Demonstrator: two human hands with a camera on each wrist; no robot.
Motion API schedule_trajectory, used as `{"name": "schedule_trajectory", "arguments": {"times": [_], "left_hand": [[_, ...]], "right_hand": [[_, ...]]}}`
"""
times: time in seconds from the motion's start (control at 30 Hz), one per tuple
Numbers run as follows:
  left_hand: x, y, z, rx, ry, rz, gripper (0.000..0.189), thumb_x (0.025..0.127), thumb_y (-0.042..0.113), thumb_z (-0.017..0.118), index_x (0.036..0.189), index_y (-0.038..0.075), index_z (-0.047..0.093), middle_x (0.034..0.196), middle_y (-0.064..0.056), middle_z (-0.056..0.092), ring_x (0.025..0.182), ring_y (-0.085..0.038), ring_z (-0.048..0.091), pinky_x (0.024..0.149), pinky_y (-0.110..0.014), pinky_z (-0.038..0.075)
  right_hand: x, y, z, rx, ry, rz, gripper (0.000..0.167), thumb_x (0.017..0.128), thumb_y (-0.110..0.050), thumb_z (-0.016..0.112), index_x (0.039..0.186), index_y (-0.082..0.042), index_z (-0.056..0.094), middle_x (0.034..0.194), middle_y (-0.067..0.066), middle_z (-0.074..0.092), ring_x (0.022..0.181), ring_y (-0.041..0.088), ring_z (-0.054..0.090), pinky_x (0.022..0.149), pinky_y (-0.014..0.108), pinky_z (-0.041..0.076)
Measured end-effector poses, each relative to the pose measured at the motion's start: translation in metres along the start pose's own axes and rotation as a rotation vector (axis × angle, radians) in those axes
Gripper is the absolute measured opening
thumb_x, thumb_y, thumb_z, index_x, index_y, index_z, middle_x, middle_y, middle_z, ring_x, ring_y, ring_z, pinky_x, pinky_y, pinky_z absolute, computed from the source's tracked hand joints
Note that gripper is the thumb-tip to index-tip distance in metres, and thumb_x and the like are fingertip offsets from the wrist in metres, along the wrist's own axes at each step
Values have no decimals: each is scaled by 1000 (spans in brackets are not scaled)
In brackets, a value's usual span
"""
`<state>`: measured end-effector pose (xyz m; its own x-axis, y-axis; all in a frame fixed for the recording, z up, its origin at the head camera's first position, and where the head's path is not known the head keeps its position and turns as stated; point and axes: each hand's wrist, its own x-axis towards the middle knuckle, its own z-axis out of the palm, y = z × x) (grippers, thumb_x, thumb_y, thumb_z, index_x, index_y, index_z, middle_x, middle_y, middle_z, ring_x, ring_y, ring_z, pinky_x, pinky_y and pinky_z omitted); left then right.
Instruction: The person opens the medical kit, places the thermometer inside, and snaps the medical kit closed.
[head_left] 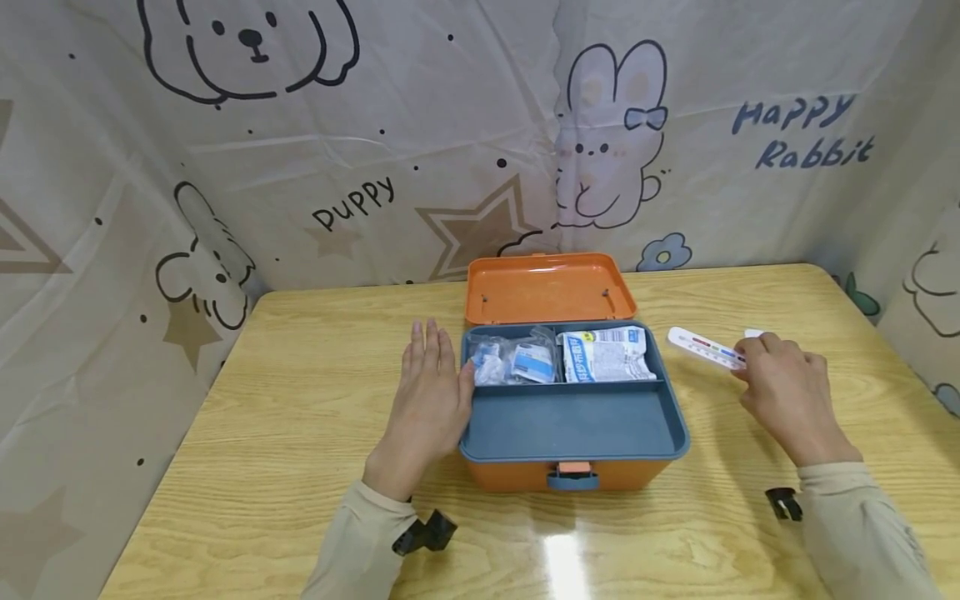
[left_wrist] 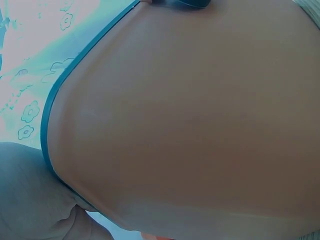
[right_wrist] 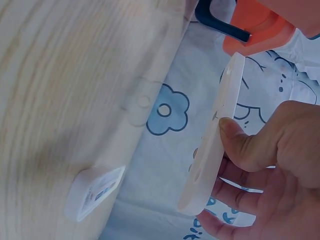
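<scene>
My left hand (head_left: 429,392) has its fingers straight and touches the left side of an orange and blue first-aid box (head_left: 573,475). In the left wrist view the box's orange wall (left_wrist: 190,110) fills most of the picture. My right hand (head_left: 791,392) pinches a flat white thermometer (head_left: 705,347) with a coloured scale, to the right of the box. The right wrist view shows the thermometer (right_wrist: 212,145) raised off the table, thumb on one face. In the box's tray (head_left: 570,421) lie bagged blue-and-white items (head_left: 532,364) and a gauze packet (head_left: 606,356).
The orange lid (head_left: 551,287) is swung back behind the box. A small white item with a printed label (right_wrist: 95,192) stands on the wooden table (head_left: 315,417), partly behind my right hand in the head view. A printed cloth (head_left: 450,125) hangs behind the table.
</scene>
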<state>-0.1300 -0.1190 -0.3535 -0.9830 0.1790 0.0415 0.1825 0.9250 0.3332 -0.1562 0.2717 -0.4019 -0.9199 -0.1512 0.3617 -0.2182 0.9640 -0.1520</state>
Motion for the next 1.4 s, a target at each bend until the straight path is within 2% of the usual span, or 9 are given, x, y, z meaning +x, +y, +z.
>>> {"name": "schedule_trajectory", "arguments": {"times": [0.3,0.63,1.17,1.4], "left_hand": [[-1,1,0,4,0,0,61,106,31,27,147,-14,19,157,-27,1,145,-38,-6,118,-49,5],[-1,2,0,6,6,7,60,106,30,27,146,-13,20,156,-27,4,145,-37,-6,118,-49,5],[-2,3,2,19,31,5,59,106,30,29,146,-13,25,156,-28,10,145,-40,-1,118,-49,7],[-2,3,1,-6,20,2,59,106,30,28,146,-12,24,156,-27,8,145,-37,-5,118,-49,5]], "right_hand": [[3,-8,-8,0,2,11,28,81,4,70,105,13,59,95,30,58,81,47,55,70,65,38],[3,-11,-12,-1,-1,11,27,81,4,69,104,13,60,94,29,58,81,46,55,68,64,38],[5,-21,-15,20,3,29,26,82,6,68,105,14,59,96,28,57,86,47,53,73,66,38],[7,-26,-16,32,4,24,25,83,5,67,105,13,59,94,26,57,85,45,53,73,65,38]]}}
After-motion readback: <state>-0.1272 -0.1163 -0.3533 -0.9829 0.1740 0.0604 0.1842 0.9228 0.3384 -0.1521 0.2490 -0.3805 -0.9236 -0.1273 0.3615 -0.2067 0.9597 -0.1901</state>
